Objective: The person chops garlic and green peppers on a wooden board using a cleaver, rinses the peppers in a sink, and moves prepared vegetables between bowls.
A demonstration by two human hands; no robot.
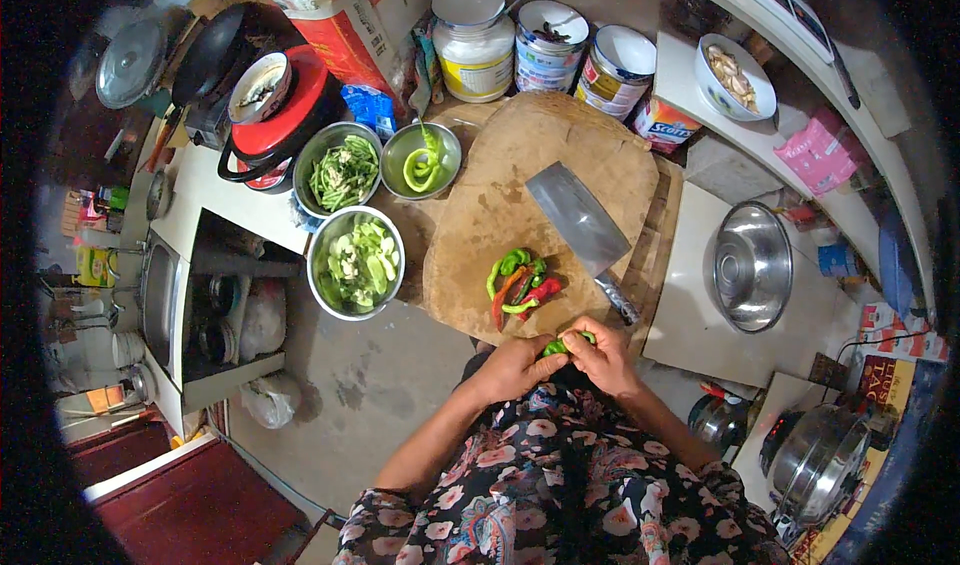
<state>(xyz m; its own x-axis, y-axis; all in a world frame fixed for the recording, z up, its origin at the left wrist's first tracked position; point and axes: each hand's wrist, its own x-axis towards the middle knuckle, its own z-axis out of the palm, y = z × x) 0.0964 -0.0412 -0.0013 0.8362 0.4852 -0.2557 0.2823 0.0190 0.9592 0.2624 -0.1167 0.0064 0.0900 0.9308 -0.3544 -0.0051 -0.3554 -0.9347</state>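
Both of my hands meet at the near edge of a thick wooden chopping board (480, 220). Between the fingers of my left hand (525, 366) and my right hand (600, 351) is a green pepper (557, 346), partly hidden by them. Just beyond, a small pile of red and green peppers (519, 283) lies on the board. A cleaver (577, 216) rests flat to the right of the pile, its wrapped handle pointing towards me. A metal bowl with long green peppers (421, 161) stands left of the board.
Left of the board stand bowls of cut green beans (343, 173) and sliced green vegetable (356, 263). Bowl-topped containers (474, 58) line the back. A steel basin (752, 267) sits on the right counter, below a shelf holding a bowl of garlic (731, 77). A sink (160, 302) is at far left.
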